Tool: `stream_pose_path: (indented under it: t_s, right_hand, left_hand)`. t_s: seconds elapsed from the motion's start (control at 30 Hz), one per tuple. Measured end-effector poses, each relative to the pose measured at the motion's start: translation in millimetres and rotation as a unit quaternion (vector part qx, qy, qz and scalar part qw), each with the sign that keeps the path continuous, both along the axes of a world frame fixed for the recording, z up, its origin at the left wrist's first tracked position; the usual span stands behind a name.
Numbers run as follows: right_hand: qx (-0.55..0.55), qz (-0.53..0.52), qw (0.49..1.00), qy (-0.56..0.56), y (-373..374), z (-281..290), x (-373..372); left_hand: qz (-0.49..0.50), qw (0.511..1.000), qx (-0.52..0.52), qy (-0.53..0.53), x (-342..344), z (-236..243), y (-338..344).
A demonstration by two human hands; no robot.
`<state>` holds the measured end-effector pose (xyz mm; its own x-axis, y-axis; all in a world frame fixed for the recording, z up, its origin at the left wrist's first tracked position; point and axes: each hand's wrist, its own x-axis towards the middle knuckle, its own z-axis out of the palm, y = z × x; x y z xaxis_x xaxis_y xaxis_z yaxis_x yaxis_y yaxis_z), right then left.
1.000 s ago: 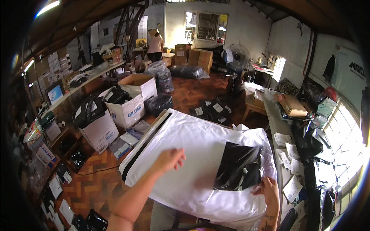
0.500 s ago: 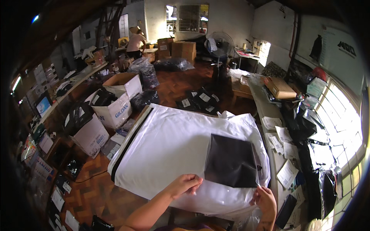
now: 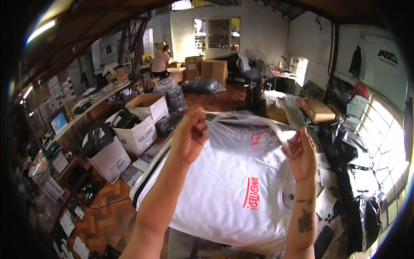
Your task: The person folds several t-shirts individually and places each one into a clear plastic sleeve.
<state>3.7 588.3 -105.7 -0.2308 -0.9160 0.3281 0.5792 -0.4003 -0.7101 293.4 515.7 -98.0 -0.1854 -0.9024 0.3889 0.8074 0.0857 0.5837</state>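
My left hand [image 3: 189, 138] is raised with its fingers pinched on one side of a clear plastic sheet or bag [image 3: 241, 125]. On the other side my right hand [image 3: 302, 159] grips the same plastic between thumb and fingers. The plastic is held up in the air, bowed and blurred, with dark and red patches showing on or through it. Below it, a white T-shirt [image 3: 215, 185] lies spread on the table, its collar beside my right forearm. Red lettering [image 3: 251, 194] is printed on the shirt.
Open cartons [image 3: 138, 134] of black packages stand on the floor at left. A side bench at right bears papers [image 3: 325, 203], a brown box [image 3: 318, 109] and black plastic [image 3: 340, 142]. Farther back are a fan [image 3: 252, 64] and a seated person [image 3: 161, 62].
Both hands have risen and moved away from me, lifting the plastic off the table. The dark rectangle that lay over the white cloth is gone from there, and the shirt's red lettering now shows.
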Motion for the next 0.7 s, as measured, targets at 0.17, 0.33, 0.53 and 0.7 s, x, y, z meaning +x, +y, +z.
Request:
stream_pose_path:
  t_s: [0.17, 0.33, 0.53, 0.7]
  right_hand:
    - [0.156, 0.04, 0.984, 0.082, 50.4, -108.8, 8.1]
    - [0.399, 0.125, 0.901, 0.115, 101.1, -227.4, 44.8]
    - [0.465, 0.124, 0.869, 0.117, 95.7, -218.8, 49.5]
    - [0.466, 0.082, 0.87, 0.141, 98.7, -228.5, 49.5]
  left_hand:
    - [0.07, 0.945, 0.096, -0.305, 67.2, -89.0, 37.5]
    - [0.352, 0.563, 0.009, -0.748, 103.6, -219.3, 82.1]
    - [0.185, 0.716, -0.261, -0.62, -22.3, -217.2, 119.9]
    - [0.094, 0.717, -0.285, -0.629, -65.4, -240.0, 127.4]
